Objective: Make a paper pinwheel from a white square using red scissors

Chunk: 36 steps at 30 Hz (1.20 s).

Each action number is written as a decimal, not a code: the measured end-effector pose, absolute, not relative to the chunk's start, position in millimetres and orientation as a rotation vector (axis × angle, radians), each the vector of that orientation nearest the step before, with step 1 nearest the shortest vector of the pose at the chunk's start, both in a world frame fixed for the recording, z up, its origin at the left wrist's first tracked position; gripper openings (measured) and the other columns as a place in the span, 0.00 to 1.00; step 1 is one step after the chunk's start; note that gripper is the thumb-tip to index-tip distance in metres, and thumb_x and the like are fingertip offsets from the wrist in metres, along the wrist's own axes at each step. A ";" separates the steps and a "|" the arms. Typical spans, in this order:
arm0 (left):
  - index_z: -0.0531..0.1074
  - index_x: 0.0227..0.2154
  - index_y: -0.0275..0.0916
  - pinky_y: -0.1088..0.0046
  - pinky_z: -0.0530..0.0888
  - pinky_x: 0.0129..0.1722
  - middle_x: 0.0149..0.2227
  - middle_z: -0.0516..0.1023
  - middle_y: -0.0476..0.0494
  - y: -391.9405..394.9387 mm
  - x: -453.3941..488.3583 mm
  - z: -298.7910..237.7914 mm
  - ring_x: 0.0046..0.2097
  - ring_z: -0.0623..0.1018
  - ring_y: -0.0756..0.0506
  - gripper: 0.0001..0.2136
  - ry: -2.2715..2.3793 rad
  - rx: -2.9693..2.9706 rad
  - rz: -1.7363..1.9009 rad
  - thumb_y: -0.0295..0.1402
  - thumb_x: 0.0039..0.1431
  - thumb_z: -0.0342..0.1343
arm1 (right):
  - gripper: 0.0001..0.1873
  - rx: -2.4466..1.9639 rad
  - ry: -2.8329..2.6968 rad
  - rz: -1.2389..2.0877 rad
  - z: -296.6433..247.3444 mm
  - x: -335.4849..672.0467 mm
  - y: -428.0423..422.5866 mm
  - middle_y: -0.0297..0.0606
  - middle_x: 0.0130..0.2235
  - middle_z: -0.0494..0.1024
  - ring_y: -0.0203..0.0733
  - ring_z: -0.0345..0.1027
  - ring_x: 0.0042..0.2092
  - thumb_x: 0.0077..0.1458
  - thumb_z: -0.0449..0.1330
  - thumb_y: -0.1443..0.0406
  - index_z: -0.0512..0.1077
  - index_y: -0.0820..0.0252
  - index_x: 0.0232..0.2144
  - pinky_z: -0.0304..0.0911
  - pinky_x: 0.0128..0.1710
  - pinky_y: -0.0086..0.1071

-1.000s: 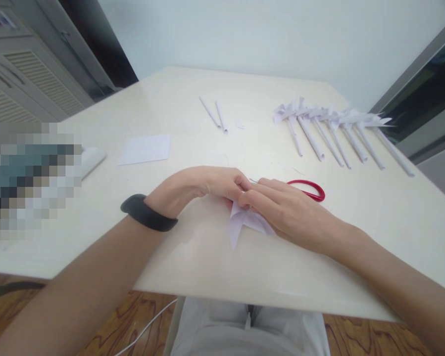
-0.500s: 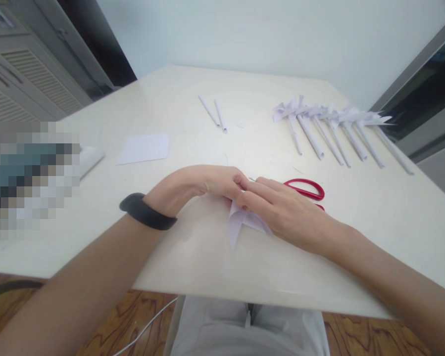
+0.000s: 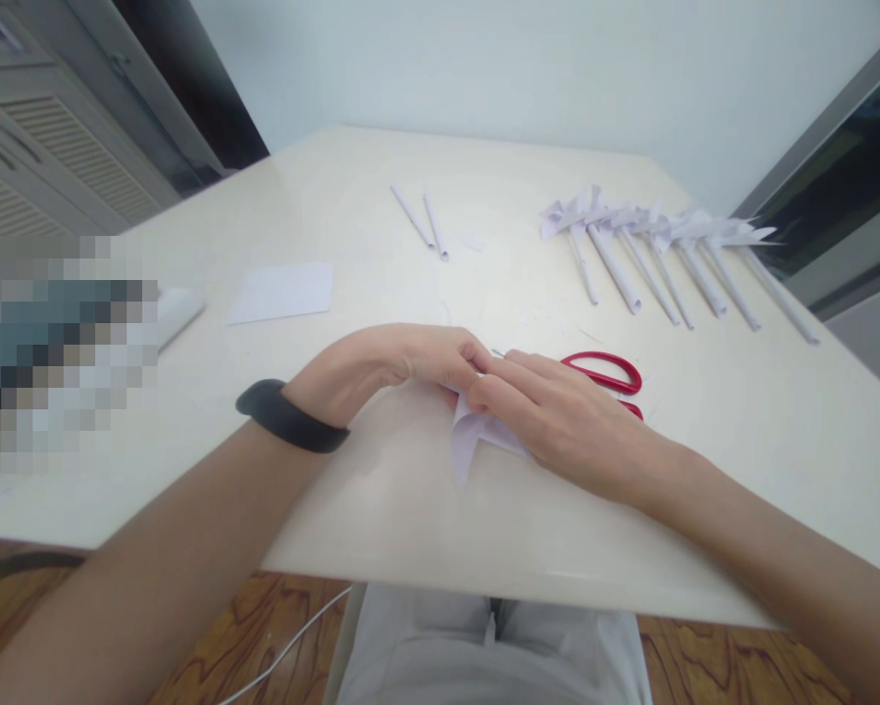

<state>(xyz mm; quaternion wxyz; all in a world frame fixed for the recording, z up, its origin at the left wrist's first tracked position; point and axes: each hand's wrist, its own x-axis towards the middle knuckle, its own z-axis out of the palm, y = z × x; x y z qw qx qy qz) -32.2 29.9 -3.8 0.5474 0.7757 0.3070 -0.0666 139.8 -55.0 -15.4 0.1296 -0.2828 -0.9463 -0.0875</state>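
A white paper pinwheel [image 3: 469, 436] is held low over the table in front of me, its cut blades poking out below my fingers. My left hand [image 3: 440, 357], with a black band on the wrist, is closed on its upper left side. From the right, my right hand [image 3: 557, 406] presses its fingers against the same paper, thumb and fingertips meeting those of the left. The pinwheel's middle is hidden under both hands. Scissors with red handles [image 3: 605, 374] lie just behind my right hand, their blades mostly covered by it.
Several finished paper pinwheels [image 3: 660, 230] on rolled sticks lie in a row at the back right. Two loose paper tubes [image 3: 434, 227] rest at the back middle. A sheet of white paper [image 3: 282, 292] lies to the left, near a blurred-out object [image 3: 58, 343]. Small paper scraps are scattered about.
Both hands stay almost in place on the pinwheel. Its lower blades have shifted slightly, and less of the right-hand blade shows.
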 end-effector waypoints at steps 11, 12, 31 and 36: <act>0.73 0.25 0.37 0.74 0.64 0.29 0.26 0.71 0.49 37.3 -31.5 -18.3 0.29 0.66 0.50 0.06 0.688 1.854 -0.180 0.32 0.43 0.53 | 0.09 -0.779 -2.647 -0.169 -23.2 135.5 -52.4 0.39 0.32 0.69 0.39 0.59 0.35 0.57 0.47 0.76 0.66 0.64 0.33 0.58 0.33 0.31; 0.72 0.25 0.36 0.74 0.64 0.30 0.26 0.71 0.49 36.2 -31.3 -16.1 0.29 0.66 0.50 0.06 0.689 1.854 -0.175 0.32 0.43 0.54 | 0.08 -0.813 -2.620 -0.082 -23.2 135.9 -52.2 0.38 0.33 0.69 0.38 0.61 0.36 0.57 0.49 0.75 0.66 0.64 0.35 0.58 0.33 0.31; 0.74 0.30 0.39 0.73 0.65 0.31 0.28 0.71 0.50 30.4 -35.3 -10.9 0.30 0.68 0.49 0.10 0.785 1.735 -0.189 0.38 0.45 0.58 | 0.03 -0.904 -2.244 0.402 -15.3 148.3 -46.7 0.36 0.33 0.68 0.35 0.61 0.35 0.52 0.62 0.67 0.74 0.61 0.27 0.57 0.36 0.32; 0.74 0.30 0.39 0.73 0.64 0.31 0.27 0.70 0.50 31.0 -36.1 -9.1 0.29 0.67 0.50 0.10 0.802 1.676 -0.186 0.38 0.44 0.59 | 0.04 -0.925 -2.236 0.467 -10.7 150.5 -44.3 0.36 0.36 0.69 0.35 0.63 0.37 0.52 0.61 0.66 0.76 0.59 0.28 0.58 0.39 0.32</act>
